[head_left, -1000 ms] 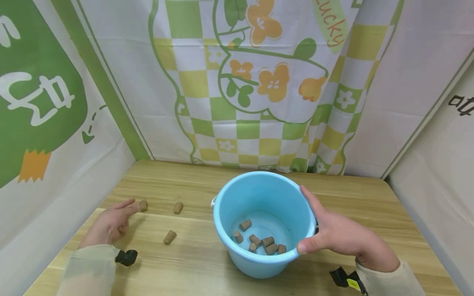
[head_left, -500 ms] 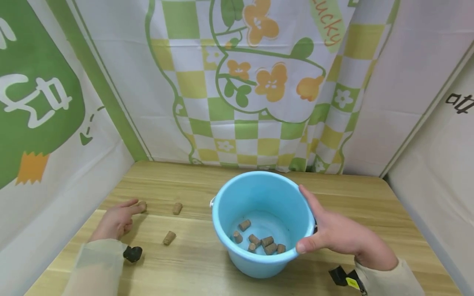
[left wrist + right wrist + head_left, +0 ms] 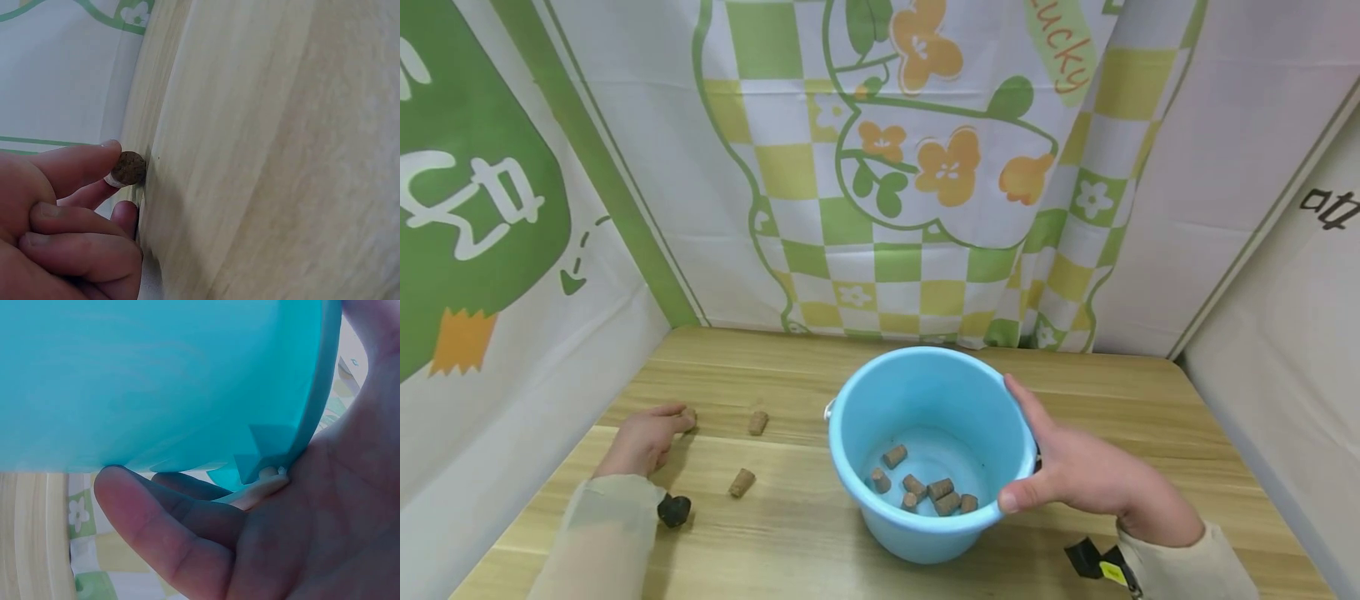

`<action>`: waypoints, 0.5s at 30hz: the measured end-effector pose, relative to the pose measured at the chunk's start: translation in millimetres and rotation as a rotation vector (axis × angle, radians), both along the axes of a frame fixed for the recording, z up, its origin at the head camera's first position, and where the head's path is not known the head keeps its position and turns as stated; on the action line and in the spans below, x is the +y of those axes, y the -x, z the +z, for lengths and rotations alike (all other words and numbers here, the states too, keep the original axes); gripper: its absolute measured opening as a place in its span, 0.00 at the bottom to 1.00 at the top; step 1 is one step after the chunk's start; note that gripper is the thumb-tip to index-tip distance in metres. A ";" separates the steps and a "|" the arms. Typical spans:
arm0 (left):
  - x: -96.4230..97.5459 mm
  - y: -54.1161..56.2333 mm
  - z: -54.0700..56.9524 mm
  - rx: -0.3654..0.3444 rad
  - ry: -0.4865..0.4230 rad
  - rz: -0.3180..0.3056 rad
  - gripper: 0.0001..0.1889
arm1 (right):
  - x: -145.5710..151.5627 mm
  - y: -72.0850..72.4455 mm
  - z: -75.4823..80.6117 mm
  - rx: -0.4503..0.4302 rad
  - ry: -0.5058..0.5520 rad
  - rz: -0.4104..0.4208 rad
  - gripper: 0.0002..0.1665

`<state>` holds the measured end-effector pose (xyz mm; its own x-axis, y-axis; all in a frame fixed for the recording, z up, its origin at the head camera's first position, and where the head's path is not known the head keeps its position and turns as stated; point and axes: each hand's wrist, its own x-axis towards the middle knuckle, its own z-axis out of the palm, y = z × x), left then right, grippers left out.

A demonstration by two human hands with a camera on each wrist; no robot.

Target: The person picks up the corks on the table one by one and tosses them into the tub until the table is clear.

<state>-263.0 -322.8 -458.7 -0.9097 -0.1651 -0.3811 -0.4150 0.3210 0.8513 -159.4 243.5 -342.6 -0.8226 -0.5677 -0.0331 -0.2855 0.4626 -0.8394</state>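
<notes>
My left hand (image 3: pixel 643 440) is low at the table's left side and pinches a small brown cork (image 3: pixel 130 169) between thumb and a finger. That cork still touches or nearly touches the wood; in the head view the fingers partly cover it. My right hand (image 3: pixel 1090 473) grips the right side of a light blue bucket (image 3: pixel 917 546), thumb over the rim and fingers along the outside. Several corks (image 3: pixel 895 456) lie on the bucket's floor. Two more, a farther cork (image 3: pixel 758 422) and a nearer cork (image 3: pixel 742 482), rest on the table between the left hand and the bucket.
The wooden table (image 3: pixel 805 517) meets a checked, flowered cloth (image 3: pixel 880 258) at the back. Printed cloth walls stand at left and right. A white handle pivot (image 3: pixel 830 410) juts from the bucket's left side.
My left hand has moved slightly right and its fingers have closed on the leftmost cork. My right hand and the bucket stay in place.
</notes>
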 end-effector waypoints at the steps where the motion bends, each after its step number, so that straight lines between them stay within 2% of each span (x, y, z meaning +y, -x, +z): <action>1: 0.2 -0.4 0.9 -0.003 0.007 -0.007 0.34 | -0.1 0.0 0.1 -0.006 0.004 0.000 0.79; 12: 1.7 -6.7 9.1 0.007 0.130 -0.092 0.32 | -0.1 -0.6 0.6 -0.009 0.008 0.005 0.78; 15: 1.1 -6.9 7.8 0.011 0.106 -0.081 0.32 | -0.5 -0.6 0.9 -0.008 0.008 0.008 0.79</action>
<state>-256.2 -321.6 -450.9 -0.9258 -0.1300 -0.3551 -0.3747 0.4410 0.8155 -158.8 243.0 -341.7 -0.8178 -0.5744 -0.0353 -0.2819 0.4533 -0.8456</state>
